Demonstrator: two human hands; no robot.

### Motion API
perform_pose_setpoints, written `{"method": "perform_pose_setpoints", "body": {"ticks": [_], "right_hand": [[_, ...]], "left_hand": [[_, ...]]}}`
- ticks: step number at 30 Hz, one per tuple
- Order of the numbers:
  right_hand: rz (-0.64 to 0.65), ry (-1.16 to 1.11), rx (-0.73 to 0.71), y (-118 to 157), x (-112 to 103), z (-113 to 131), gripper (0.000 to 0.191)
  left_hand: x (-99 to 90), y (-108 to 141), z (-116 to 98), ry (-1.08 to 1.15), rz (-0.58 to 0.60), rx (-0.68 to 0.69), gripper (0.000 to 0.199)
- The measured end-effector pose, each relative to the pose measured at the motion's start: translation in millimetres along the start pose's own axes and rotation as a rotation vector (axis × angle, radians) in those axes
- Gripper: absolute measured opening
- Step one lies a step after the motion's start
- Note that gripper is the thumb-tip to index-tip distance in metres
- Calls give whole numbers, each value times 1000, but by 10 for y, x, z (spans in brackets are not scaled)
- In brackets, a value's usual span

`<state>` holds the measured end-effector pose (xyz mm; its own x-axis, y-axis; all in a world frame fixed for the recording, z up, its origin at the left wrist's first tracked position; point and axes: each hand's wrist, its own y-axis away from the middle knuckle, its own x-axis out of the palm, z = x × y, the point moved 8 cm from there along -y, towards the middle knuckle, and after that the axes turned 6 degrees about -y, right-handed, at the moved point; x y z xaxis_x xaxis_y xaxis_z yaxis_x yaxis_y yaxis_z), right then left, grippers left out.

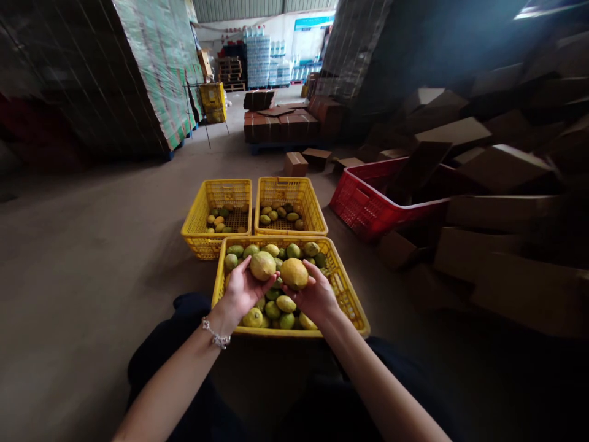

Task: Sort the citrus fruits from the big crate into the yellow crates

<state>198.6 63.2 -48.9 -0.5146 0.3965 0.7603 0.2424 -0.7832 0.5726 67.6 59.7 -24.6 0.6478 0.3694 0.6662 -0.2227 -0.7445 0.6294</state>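
My left hand is closed around a greenish-yellow lemon. Beside it, my right hand grips a deeper yellow lemon. Both fruits are held up over the near yellow crate, with a narrow gap between them. Many green and yellow lemons lie loose in that crate, some hidden under my hands. Just beyond it stand two more yellow plastic crates, a left one and a right one, each with several similar fruits on the bottom.
A red crate stands to the right, against a heap of cardboard boxes. Ahead are a small carton and a pallet of flat cartons. A tall wrapped stack rises on the left. Bottled water packs stand far back.
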Motion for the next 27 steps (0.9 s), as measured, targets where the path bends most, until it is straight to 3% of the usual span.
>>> {"method": "perform_pose_setpoints", "body": {"ticks": [13, 21, 27], "right_hand": [[-14, 38, 11, 70, 75, -25, 25], [-7, 65, -13, 74, 76, 25, 14], [-23, 126, -83, 73, 59, 105, 7]], "left_hand": [[32, 23, 5, -55, -4, 5, 41], [102, 106, -54, -89, -8, 65, 41], [100, 113, -89, -152, 12, 79, 29]]}}
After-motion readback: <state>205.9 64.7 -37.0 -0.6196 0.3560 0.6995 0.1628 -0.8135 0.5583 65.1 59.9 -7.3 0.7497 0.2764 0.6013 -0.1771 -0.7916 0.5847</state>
